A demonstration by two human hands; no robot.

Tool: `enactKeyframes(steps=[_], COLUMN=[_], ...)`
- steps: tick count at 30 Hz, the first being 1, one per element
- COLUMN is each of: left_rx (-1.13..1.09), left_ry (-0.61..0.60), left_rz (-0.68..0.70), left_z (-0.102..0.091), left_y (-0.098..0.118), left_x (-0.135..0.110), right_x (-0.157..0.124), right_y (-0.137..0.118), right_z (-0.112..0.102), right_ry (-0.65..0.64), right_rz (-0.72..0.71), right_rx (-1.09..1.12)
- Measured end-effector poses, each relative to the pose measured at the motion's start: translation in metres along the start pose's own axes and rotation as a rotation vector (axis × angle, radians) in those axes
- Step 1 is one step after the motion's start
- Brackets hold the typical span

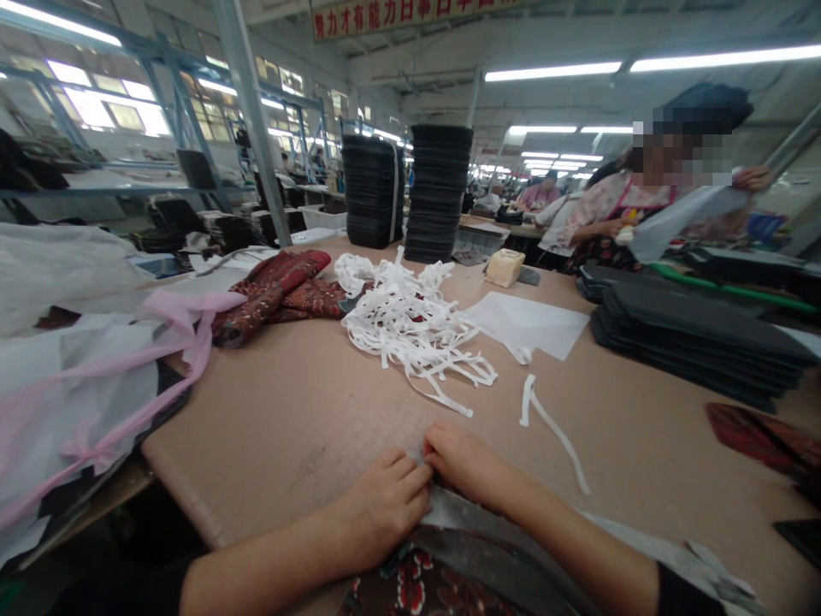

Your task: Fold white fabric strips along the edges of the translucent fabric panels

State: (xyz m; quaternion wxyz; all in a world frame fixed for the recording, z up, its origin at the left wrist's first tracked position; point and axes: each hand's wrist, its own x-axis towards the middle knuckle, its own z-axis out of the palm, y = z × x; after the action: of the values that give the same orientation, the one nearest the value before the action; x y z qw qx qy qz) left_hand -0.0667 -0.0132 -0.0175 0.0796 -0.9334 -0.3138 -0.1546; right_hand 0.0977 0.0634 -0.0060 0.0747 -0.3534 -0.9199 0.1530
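Both hands meet at the table's near side, over a dark flower-patterned cloth (427,582) with a grey strip or backing along its edge. My left hand (391,505) has its fingers curled down on the cloth's upper end. Touching it, my right hand (465,466) is pinched at the same corner; the fingertips are partly hidden. Just beyond them lies a tangled heap of white fabric strips (410,312). One loose white strip (555,436) rests to the right of the heap.
Red patterned cloth (275,295) lies at the left, beside pink and white sheeting (103,368). Tall stacks of dark pieces (440,192) stand at the back. At the right are a flat dark stack (693,334), a white sheet (532,321) and a yellowish block (505,268). A co-worker (647,197) handles white cloth.
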Motion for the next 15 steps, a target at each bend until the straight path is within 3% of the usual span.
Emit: enactKeyframes(steps=[4,8,15], left_rx=[0.021,0.012,0.008], left_ry=[0.001,0.020,0.093], left_rz=[-0.006,-0.010,-0.058], left_z=[-0.003,0.002,0.023], left_y=[0.001,0.000,-0.009], left_x=[0.003,0.003,0.002], right_x=[0.002,-0.010,-0.098], right_y=[0.003,0.001,0.000], right_z=[0.003,0.006,0.019], right_ry=[0.019,0.117,0.280], right_rz=[-0.002,0.038,-0.173], right_rx=[0.005,-0.029,-0.319])
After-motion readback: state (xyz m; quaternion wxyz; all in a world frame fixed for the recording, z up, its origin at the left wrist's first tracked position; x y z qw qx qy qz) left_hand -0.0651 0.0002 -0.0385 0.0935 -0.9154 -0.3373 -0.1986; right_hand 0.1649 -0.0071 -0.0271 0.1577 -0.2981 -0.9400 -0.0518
